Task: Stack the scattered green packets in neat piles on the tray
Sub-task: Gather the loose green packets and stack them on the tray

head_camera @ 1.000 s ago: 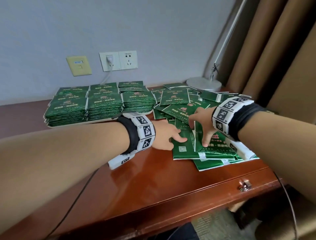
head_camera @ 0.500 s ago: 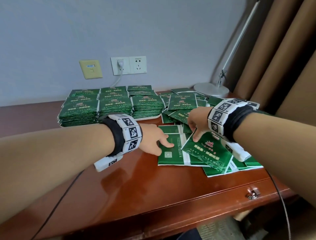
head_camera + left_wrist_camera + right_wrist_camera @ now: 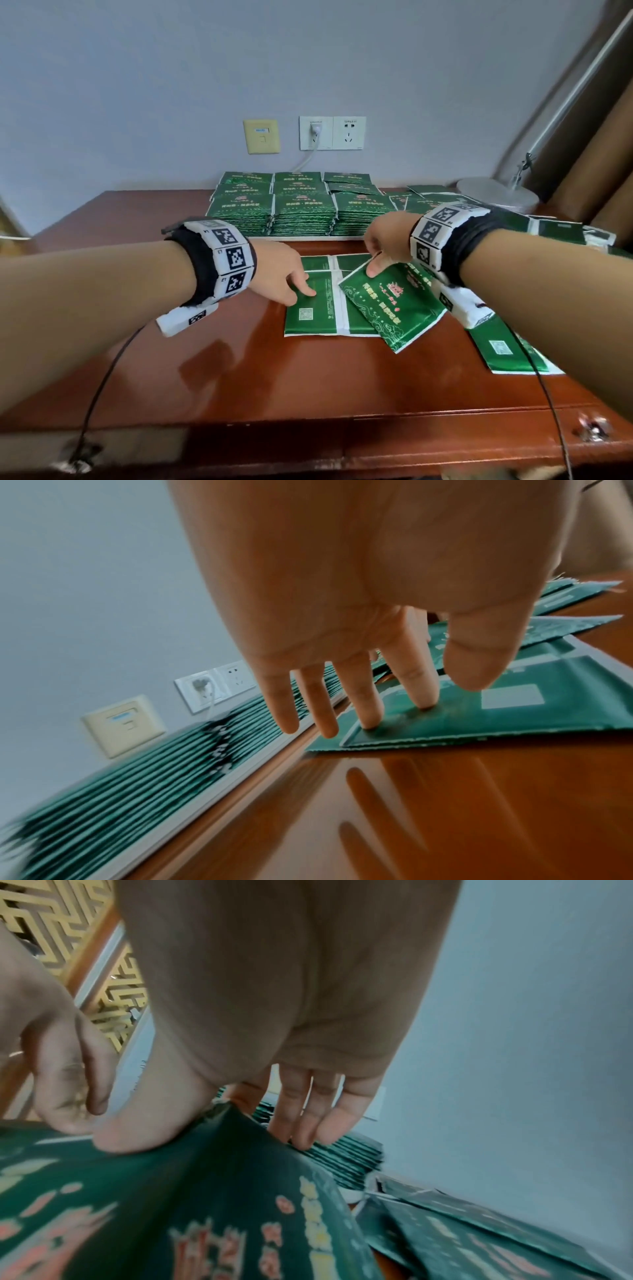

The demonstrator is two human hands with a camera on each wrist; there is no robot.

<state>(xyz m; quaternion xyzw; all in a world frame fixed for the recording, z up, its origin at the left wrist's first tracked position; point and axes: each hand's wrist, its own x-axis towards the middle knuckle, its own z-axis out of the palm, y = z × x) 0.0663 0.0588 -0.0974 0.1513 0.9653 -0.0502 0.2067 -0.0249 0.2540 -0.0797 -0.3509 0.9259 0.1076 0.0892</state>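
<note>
Wooden desk [image 3: 239, 370] is filling the lower frame; at centre, against the wall, a white tray [image 3: 322, 237] is carrying neat green piles [image 3: 303, 212]. Loose packets [image 3: 507, 346] are lying right of centre. Left hand [image 3: 277, 274], fingers straight and apart, is pressing a face-down packet [image 3: 310, 308] flat. Right hand [image 3: 385, 240] is pinching the upper corner of a face-up packet [image 3: 394, 305] between thumb and forefinger. That packet is lying skewed, long axis running upper left to lower right, directly below the tray; the right hand is nearer and, in my judgement, needs to square it first.
</note>
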